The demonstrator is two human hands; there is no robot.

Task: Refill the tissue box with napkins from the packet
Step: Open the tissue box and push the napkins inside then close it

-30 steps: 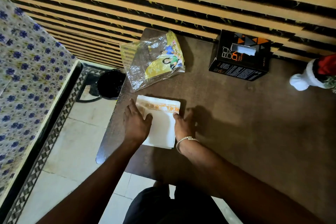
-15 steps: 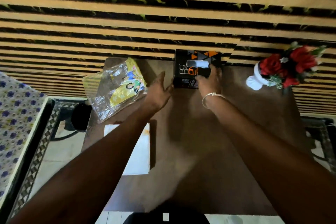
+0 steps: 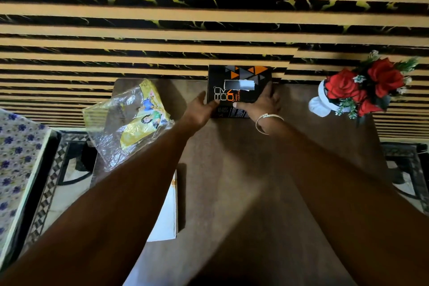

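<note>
A black tissue box (image 3: 239, 79) with orange and grey triangles stands at the far edge of the brown table (image 3: 267, 169), against the striped wall. A white tissue shows in its top slot. My right hand (image 3: 260, 102) grips the box's near right corner. My left hand (image 3: 200, 109) touches its left side, fingers spread along it. A white stack of napkins (image 3: 166, 213) lies on the near left of the table, partly hidden under my left forearm. The clear and yellow plastic packet (image 3: 130, 123) lies crumpled at the table's far left corner.
A white vase with red roses (image 3: 362, 90) stands at the far right of the table. A bed with blue-flowered cover (image 3: 16, 165) is at the left, with tiled floor and a dark stool (image 3: 79, 160) between it and the table.
Both hands left the napkin stack and reached forward to the tissue box. The right hand took hold first, and the left hand has now come against the box's left side.
</note>
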